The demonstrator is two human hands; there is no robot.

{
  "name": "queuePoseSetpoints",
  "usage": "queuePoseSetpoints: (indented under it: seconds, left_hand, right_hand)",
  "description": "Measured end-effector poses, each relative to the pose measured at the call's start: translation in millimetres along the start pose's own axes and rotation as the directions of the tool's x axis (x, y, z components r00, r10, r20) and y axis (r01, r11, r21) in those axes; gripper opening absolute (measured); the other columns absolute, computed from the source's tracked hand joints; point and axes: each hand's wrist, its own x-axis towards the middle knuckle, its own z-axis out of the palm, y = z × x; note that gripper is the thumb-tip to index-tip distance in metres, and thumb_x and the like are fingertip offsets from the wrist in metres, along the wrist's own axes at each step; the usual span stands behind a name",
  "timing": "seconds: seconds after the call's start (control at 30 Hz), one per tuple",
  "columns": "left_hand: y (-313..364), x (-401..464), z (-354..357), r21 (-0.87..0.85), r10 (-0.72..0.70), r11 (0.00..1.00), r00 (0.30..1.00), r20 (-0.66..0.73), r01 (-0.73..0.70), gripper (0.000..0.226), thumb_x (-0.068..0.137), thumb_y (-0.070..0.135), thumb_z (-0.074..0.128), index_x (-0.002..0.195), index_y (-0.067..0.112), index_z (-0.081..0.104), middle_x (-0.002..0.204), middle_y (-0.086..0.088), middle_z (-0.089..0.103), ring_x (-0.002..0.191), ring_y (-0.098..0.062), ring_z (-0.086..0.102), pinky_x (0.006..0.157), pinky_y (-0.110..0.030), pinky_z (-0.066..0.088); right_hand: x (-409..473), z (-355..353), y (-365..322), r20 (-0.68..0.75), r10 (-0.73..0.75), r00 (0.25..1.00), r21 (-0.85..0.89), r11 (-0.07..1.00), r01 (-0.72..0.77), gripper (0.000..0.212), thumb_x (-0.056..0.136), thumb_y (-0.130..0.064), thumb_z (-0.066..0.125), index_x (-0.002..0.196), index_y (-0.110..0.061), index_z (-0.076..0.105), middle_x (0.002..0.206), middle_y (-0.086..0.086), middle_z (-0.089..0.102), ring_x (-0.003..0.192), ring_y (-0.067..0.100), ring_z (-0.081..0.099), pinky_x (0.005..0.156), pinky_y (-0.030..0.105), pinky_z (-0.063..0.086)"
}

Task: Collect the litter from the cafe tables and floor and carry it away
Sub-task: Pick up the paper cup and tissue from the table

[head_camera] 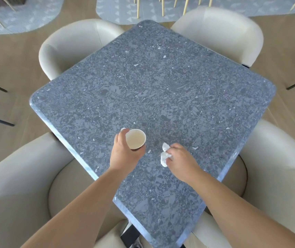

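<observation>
Overhead, left hand [125, 151] gripping one paper cup [135, 138], right hand [179, 157] pinching two crumpled tissues [164, 154], four chairs [75, 45]

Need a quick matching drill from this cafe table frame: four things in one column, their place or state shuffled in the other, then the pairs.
Things:
1. paper cup
2. crumpled tissue
3. table
4. chairs

Place or state:
A. cream, set round the four sides
B. gripped by the left hand, opening facing the camera
C. grey speckled stone top, seen corner-on
D. white, pinched by the right hand just above the tabletop

Pairs: 1-B, 2-D, 3-C, 4-A
</observation>
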Motion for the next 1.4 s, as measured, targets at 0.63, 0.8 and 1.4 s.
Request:
queuePoseSetpoints:
  seconds: [0.63, 0.8, 1.4]
  left_hand:
    - [84, -55, -71, -0.014, 0.518, 0.853, 0.849, -0.103, -0.522, 0.106, 0.067, 0.021, 0.095, 0.152, 0.018, 0.032, 0.125, 0.013, 0.055, 0.116, -0.016, 0.060, 0.092, -0.029, 0.046]
    - [86, -62, -78, 0.039, 0.627, 0.778, 0.773, -0.095, -0.627, 0.106, 0.061, 0.015, 0.098, 0.148, 0.006, 0.038, 0.126, -0.004, 0.062, 0.114, -0.016, 0.054, 0.096, -0.017, 0.037]
    - [84, -65, -139, -0.433, 0.327, 0.841, 0.943, -0.069, -0.324, 0.073, 0.057, 0.051, 0.082, 0.120, 0.052, 0.045, 0.108, 0.040, 0.060, 0.094, 0.005, 0.062, 0.082, -0.013, 0.049]
  right_hand:
    - [-30, -124, -152, -0.277, -0.215, 0.937, -0.066, 0.977, 0.204, 0.025, 0.086, -0.032, 0.064, 0.068, -0.029, 0.047, 0.067, -0.013, 0.048, 0.077, 0.016, 0.049, 0.054, 0.029, 0.027]
    - [-31, -144, -173, -0.056, -0.124, 0.991, -0.304, 0.947, 0.102, 0.019, 0.092, -0.036, 0.049, 0.090, -0.029, 0.066, 0.068, -0.007, 0.052, 0.071, 0.021, 0.057, 0.049, 0.028, 0.028]
    - [-51, -144, -193, -0.313, 0.138, 0.939, 0.820, 0.539, 0.194, 0.010, 0.084, -0.030, 0.064, 0.088, -0.037, 0.070, 0.100, -0.001, 0.069, 0.090, 0.013, 0.068, 0.062, 0.022, 0.052]
